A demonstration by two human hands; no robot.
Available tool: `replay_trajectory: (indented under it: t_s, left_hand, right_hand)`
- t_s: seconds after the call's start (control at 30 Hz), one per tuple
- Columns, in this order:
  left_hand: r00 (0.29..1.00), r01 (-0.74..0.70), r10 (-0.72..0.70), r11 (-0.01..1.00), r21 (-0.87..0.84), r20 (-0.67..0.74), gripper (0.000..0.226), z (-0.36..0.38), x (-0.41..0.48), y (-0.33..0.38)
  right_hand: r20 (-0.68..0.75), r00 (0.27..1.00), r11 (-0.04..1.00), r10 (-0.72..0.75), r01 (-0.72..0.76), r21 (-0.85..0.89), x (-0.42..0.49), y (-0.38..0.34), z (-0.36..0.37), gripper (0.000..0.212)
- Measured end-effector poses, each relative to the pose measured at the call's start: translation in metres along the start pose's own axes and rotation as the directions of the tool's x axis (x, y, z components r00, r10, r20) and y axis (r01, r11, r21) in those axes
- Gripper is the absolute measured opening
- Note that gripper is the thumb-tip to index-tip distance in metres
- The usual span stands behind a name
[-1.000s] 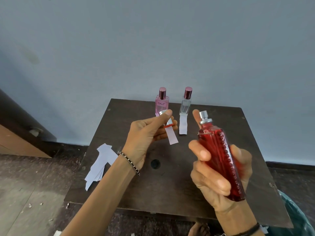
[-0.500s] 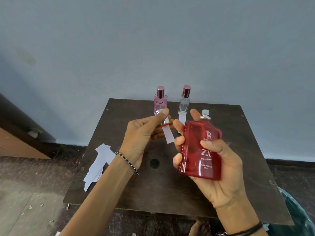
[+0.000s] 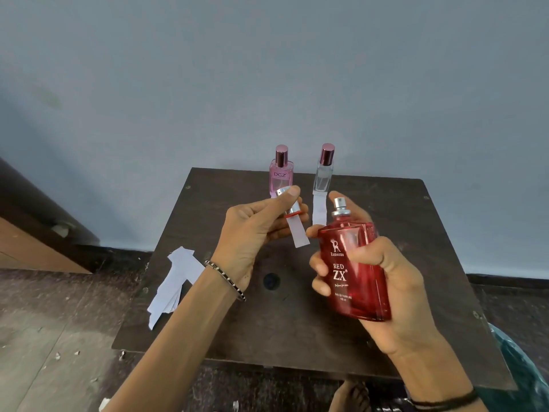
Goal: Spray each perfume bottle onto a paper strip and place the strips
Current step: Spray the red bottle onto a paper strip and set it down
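Red glass is filling the right hand (image 3: 383, 281): its fingers are wrapping tight around the red perfume bottle (image 3: 355, 272), which is standing nearly upright above the table's middle, label facing the camera, silver spray nozzle (image 3: 339, 204) bare at its 12 o'clock end. At the bottle's 10 o'clock, the left hand (image 3: 252, 233) is pinching a paper strip (image 3: 298, 233) together with a silver cap (image 3: 287, 203), thumb pressing on top, and the strip's free end is hanging toward 5 o'clock, just beside the bottle's shoulder. Toward 12 o'clock on the dark wooden table (image 3: 297, 328), a pink bottle (image 3: 280, 173) and a clear bottle (image 3: 323, 173) are standing capped near the wall, with a second strip (image 3: 319, 209) lying in front of the clear one. At 9 o'clock, spare strips (image 3: 175, 281) are overhanging the table's edge.
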State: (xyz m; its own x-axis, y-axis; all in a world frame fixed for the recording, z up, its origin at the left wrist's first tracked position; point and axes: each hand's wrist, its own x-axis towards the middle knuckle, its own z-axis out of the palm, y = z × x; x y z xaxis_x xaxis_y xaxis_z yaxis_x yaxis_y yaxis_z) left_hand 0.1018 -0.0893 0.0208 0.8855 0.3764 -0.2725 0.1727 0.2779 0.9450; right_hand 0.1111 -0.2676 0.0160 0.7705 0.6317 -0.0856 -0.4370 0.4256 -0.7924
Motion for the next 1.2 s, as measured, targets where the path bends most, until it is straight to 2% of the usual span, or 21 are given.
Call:
replay_trajectory:
  t_s: [0.07,0.13,0.2,0.43,0.5,0.6,0.67,0.8,0.97,1.2]
  left_hand:
    - [1.0,-0.001,0.001,1.0,-0.001,0.005,0.034,0.0,0.0,0.0]
    - [1.0,0.001,-0.001,1.0,0.005,0.008,0.036,-0.001,0.0,0.0]
    - [1.0,0.004,-0.004,1.0,0.003,0.011,0.037,-0.001,0.0,0.0]
    - [0.999,0.016,-0.016,1.0,-0.006,0.034,0.035,0.002,-0.002,0.0]
    - [0.999,0.028,-0.028,1.0,-0.009,0.046,0.035,0.004,-0.002,0.0]
    - [0.997,0.045,-0.044,0.999,-0.023,0.059,0.035,0.006,-0.004,0.0]
    - [0.997,0.056,-0.055,0.998,-0.027,0.057,0.034,0.007,-0.006,0.0]
    - [0.995,0.095,-0.093,0.993,-0.064,0.032,0.037,0.008,-0.006,0.002]
    - [0.99,0.139,-0.136,0.984,-0.108,0.035,0.044,0.007,-0.005,0.002]
    - [0.985,0.169,-0.16,0.975,-0.142,0.068,0.044,0.005,-0.004,0.002]
  right_hand:
    - [-0.092,0.994,0.965,-0.059,0.034,-0.261,0.001,-0.002,0.002,0.067]
    - [-0.127,0.982,0.865,-0.138,0.057,-0.499,0.002,-0.004,0.003,0.072]
    - [-0.152,0.967,0.76,-0.204,0.058,-0.647,0.002,-0.004,0.003,0.074]
    - [-0.179,0.919,0.49,-0.351,0.017,-0.872,0.004,0.006,-0.001,0.077]
    - [-0.151,0.905,0.359,-0.399,0.002,-0.933,0.004,0.01,-0.001,0.081]
    - [-0.055,0.896,0.106,-0.441,-0.009,-0.994,0.005,0.017,-0.001,0.086]
    - [-0.023,0.897,0.003,-0.442,-0.024,-1.0,0.005,0.021,-0.001,0.086]
    - [-0.009,0.881,-0.076,-0.473,-0.051,-0.996,0.005,0.023,0.0,0.083]
    - [0.003,0.864,-0.117,-0.503,-0.065,-0.991,0.004,0.024,0.002,0.081]
    - [-0.001,0.875,-0.18,-0.483,-0.1,-0.979,0.004,0.024,0.003,0.082]
